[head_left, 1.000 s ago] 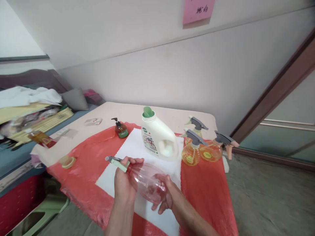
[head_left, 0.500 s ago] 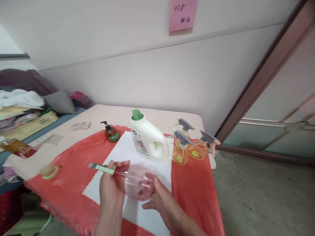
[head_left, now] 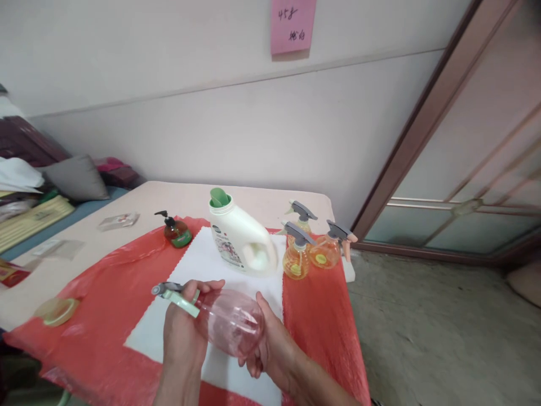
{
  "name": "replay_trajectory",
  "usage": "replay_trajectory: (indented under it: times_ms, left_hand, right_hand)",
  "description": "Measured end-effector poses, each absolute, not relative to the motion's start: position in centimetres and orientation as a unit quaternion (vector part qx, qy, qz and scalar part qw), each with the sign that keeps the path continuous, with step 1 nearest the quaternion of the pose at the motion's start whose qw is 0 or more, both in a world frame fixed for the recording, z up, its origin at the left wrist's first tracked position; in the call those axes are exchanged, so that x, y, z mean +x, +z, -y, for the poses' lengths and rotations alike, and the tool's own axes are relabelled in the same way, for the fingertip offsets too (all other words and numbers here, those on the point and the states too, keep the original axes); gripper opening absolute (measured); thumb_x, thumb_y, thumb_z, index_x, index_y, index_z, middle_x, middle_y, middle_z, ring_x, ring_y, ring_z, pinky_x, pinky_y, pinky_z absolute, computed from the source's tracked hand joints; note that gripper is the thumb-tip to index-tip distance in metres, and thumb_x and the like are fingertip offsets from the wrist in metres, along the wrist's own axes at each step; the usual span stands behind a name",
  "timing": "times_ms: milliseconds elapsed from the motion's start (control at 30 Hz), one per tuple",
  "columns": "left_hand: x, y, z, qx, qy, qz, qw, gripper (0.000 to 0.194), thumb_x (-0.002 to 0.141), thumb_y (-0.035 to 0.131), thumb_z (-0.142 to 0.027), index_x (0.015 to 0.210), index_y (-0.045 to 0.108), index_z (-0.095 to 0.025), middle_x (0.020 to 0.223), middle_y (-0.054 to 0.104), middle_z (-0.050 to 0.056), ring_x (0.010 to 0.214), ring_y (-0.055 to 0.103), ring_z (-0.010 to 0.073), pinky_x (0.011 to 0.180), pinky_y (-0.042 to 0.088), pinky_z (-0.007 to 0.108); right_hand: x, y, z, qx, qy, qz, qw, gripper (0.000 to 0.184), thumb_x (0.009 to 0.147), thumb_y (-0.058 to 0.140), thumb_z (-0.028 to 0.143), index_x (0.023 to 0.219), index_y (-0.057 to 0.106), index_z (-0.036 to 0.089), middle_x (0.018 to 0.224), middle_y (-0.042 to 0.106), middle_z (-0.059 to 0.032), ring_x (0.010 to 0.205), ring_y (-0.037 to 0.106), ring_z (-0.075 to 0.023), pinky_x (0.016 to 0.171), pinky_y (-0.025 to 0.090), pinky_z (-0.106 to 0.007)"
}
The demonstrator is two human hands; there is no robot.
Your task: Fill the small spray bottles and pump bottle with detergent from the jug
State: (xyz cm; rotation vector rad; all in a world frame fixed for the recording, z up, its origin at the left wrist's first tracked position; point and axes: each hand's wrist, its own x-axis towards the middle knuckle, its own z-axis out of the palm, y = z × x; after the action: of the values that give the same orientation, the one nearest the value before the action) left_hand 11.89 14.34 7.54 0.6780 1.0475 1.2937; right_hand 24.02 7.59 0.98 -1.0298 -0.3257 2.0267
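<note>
A clear pink spray bottle (head_left: 230, 321) lies on its side between my hands, above a white cloth (head_left: 203, 270). My left hand (head_left: 181, 332) is closed around its neck, where the green and grey trigger head (head_left: 175, 294) points left. My right hand (head_left: 270, 347) cups the round bottom of the bottle, fingers curled on it. Both hands hold the bottle a little above the cloth, near the table's front edge.
A white detergent jug with a green cap (head_left: 240, 239) stands behind the cloth. Three orange spray bottles (head_left: 308, 251) cluster at the right. A small brown pump bottle (head_left: 174, 231) and a round lid (head_left: 57, 310) sit on the red plastic sheet (head_left: 105, 293). Bedding is piled at left.
The view has swung right, so everything slid left in the picture. My hands keep hold of the pink bottle; the right hand has wrapped more closely round its bottom.
</note>
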Motion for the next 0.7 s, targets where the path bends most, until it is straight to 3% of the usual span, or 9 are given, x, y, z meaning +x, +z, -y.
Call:
replay_trajectory:
  times_ms: [100, 167, 267, 333, 433, 500, 567, 700]
  left_hand:
    - [11.3, 7.4, -14.7, 0.273, 0.582, -0.465, 0.609, 0.02, 0.071, 0.067, -0.035, 0.064, 0.058, -0.019, 0.073, 0.072, 0.004, 0.082, 0.067, 0.02, 0.082, 0.048, 0.033]
    - [10.9, 7.4, -15.0, 0.236, 0.595, -0.479, 0.6, 0.021, 0.073, 0.064, -0.036, 0.063, 0.058, -0.019, 0.071, 0.072, 0.004, 0.082, 0.067, 0.0187, 0.084, 0.048, 0.033]
    - [10.6, 7.5, -15.3, 0.204, 0.598, -0.492, 0.599, 0.021, 0.075, 0.062, -0.036, 0.063, 0.058, -0.019, 0.072, 0.072, 0.004, 0.085, 0.067, 0.0177, 0.086, 0.048, 0.031]
    - [10.7, 7.5, -15.3, 0.209, 0.591, -0.491, 0.605, 0.022, 0.075, 0.063, -0.037, 0.063, 0.058, -0.019, 0.075, 0.073, 0.005, 0.087, 0.067, 0.0182, 0.085, 0.049, 0.031]
    - [11.0, 7.6, -15.1, 0.247, 0.573, -0.477, 0.619, 0.022, 0.073, 0.065, -0.038, 0.064, 0.058, -0.019, 0.08, 0.074, 0.006, 0.088, 0.067, 0.0201, 0.08, 0.05, 0.031]
    - [11.2, 7.5, -14.9, 0.282, 0.564, -0.466, 0.62, 0.021, 0.072, 0.067, -0.038, 0.066, 0.059, -0.019, 0.083, 0.074, 0.006, 0.091, 0.067, 0.0213, 0.078, 0.051, 0.03]
    - [11.3, 7.5, -14.6, 0.311, 0.559, -0.46, 0.615, 0.02, 0.07, 0.069, -0.037, 0.067, 0.061, -0.019, 0.084, 0.074, 0.005, 0.093, 0.067, 0.0217, 0.081, 0.051, 0.03]
    - [11.6, 7.7, -14.3, 0.337, 0.541, -0.459, 0.619, 0.021, 0.069, 0.071, -0.039, 0.072, 0.064, -0.019, 0.09, 0.073, 0.004, 0.096, 0.066, 0.021, 0.086, 0.05, 0.03]
  right_hand:
    - [23.8, 1.8, -7.2, -0.41, 0.763, 0.152, 0.477, 0.079, 0.079, 0.028, 0.079, 0.115, 0.057, 0.015, 0.085, 0.069, -0.0123, 0.062, 0.063, -0.0172, 0.046, 0.042, -0.023]
    - [23.7, 2.6, -6.9, -0.391, 0.709, 0.188, 0.557, 0.063, 0.075, 0.06, 0.063, 0.125, 0.05, 0.025, 0.118, 0.062, -0.0096, 0.092, 0.063, -0.019, 0.067, 0.049, -0.029]
    - [23.8, 3.4, -6.6, -0.377, 0.668, 0.225, 0.601, 0.093, 0.046, 0.087, 0.029, 0.129, 0.045, 0.034, 0.139, 0.046, -0.0053, 0.11, 0.054, -0.0222, 0.081, 0.048, -0.033]
    - [23.8, 3.3, -6.7, -0.396, 0.657, 0.226, 0.6, 0.093, 0.041, 0.088, 0.026, 0.125, 0.049, 0.032, 0.13, 0.052, -0.0055, 0.101, 0.058, -0.0214, 0.072, 0.048, -0.03]
    - [23.9, 2.3, -7.0, -0.397, 0.694, 0.193, 0.569, 0.059, 0.067, 0.068, 0.057, 0.111, 0.057, 0.02, 0.086, 0.065, -0.0049, 0.064, 0.061, -0.0152, 0.052, 0.043, -0.024]
    - [24.0, 1.3, -7.2, -0.389, 0.745, 0.156, 0.519, 0.067, 0.078, 0.038, 0.074, 0.097, 0.059, 0.014, 0.061, 0.06, -0.0032, 0.044, 0.054, -0.0129, 0.041, 0.034, -0.022]
    - [24.1, 0.6, -7.5, -0.379, 0.788, 0.13, 0.468, 0.08, 0.078, 0.019, 0.08, 0.091, 0.059, 0.012, 0.054, 0.059, -0.0047, 0.034, 0.047, -0.0117, 0.036, 0.029, -0.021]
    - [24.4, 0.2, -7.7, -0.34, 0.827, 0.116, 0.434, 0.085, 0.078, 0.015, 0.081, 0.099, 0.058, 0.011, 0.057, 0.063, -0.0075, 0.032, 0.046, -0.0113, 0.035, 0.031, -0.021]
